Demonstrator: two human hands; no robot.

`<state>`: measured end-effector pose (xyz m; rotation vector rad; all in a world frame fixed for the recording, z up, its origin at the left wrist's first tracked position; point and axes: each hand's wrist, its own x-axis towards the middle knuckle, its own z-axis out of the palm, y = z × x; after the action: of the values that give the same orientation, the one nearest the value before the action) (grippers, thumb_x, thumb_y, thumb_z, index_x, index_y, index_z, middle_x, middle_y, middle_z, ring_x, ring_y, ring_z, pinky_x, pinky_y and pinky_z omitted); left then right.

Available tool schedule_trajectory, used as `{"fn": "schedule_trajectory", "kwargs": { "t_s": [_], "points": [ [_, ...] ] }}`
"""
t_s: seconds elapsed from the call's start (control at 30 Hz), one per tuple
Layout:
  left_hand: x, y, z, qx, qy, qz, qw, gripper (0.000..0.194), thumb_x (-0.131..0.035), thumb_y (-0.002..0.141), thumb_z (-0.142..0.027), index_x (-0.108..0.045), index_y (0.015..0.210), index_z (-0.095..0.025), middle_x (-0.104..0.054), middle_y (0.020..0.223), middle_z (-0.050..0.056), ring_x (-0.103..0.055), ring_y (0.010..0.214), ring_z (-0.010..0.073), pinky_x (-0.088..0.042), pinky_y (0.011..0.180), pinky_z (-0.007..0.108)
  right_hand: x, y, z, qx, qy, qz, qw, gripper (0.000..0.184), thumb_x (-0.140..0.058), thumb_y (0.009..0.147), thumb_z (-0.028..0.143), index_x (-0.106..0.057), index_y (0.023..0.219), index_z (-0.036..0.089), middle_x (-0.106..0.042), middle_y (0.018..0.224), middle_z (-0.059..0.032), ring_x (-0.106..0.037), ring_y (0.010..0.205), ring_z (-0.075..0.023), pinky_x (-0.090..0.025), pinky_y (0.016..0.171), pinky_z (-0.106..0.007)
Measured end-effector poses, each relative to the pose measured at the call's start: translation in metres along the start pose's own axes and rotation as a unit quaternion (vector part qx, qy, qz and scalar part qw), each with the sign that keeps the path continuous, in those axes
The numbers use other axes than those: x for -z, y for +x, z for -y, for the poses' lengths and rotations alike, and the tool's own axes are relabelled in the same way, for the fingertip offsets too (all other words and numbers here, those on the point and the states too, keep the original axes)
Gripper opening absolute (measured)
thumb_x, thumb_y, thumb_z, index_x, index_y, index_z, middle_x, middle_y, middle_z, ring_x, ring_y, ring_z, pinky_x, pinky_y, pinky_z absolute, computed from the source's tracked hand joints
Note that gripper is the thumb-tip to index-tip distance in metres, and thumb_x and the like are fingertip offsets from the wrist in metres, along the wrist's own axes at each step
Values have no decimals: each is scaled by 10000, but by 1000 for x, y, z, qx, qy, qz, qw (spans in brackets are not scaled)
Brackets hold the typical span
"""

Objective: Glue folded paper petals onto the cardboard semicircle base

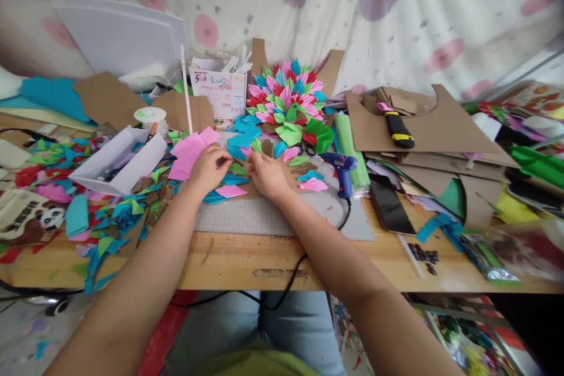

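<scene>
On a grey cutting mat (pixel 264 218) lies a brown cardboard base (pixel 288 179) ringed with pleated paper petals in blue, pink, green and brown. My left hand (pixel 208 169) is at its left side, fingertips drawn together beside a green pleated petal (pixel 238 169). Whatever those fingers pinch is too small to make out. My right hand (pixel 267 175) rests over the middle of the base, its fingers bent and pressed together at the petals; what is under them is hidden. A blue glue gun (pixel 342 169) stands to the right, its black cable running down off the table edge.
Behind stands a finished-looking cluster of colourful pleated petals (pixel 286 91). A white box (pixel 118 161) and heaped paper scraps (pixel 118 217) lie left. At right are a phone (pixel 391 204), a yellow-black utility knife (pixel 399 128), stacked cardboard (pixel 423 129) and rolled green paper (pixel 351 150).
</scene>
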<state>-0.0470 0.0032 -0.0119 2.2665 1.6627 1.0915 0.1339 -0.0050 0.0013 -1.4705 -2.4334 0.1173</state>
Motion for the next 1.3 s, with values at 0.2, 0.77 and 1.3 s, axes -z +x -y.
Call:
{"fn": "schedule_trajectory", "kwargs": {
  "t_s": [0.2, 0.77, 1.3],
  "points": [
    [-5, -2, 3, -38, -28, 44, 998, 98, -557, 758, -254, -635, 731, -201, -625, 906, 41, -567, 931, 184, -449, 906, 359, -4, 1, -2, 9, 14, -11, 1000, 287, -466, 807, 129, -489, 1089, 175, -651, 942, -79, -573, 936, -218, -439, 808, -327],
    [-6, -3, 5, -37, -17, 73, 996, 50, -610, 706, -233, -641, 730, -202, -634, 937, 43, -568, 943, 202, -434, 920, 376, -3, -2, -1, 15, 29, -17, 999, 301, -416, 805, 98, -484, 1091, 165, -657, 937, -77, -566, 951, -207, -442, 818, -318],
    [0, 0, 3, -10, -15, 2, 1000, 116, -517, 739, -179, -623, 782, -194, -648, 856, 36, -582, 867, 192, -461, 845, 352, -10, 1, -3, 16, 10, -20, 1000, 277, -408, 835, 139, -490, 1098, 169, -648, 914, -88, -573, 928, -214, -447, 807, -324]
  ]
}}
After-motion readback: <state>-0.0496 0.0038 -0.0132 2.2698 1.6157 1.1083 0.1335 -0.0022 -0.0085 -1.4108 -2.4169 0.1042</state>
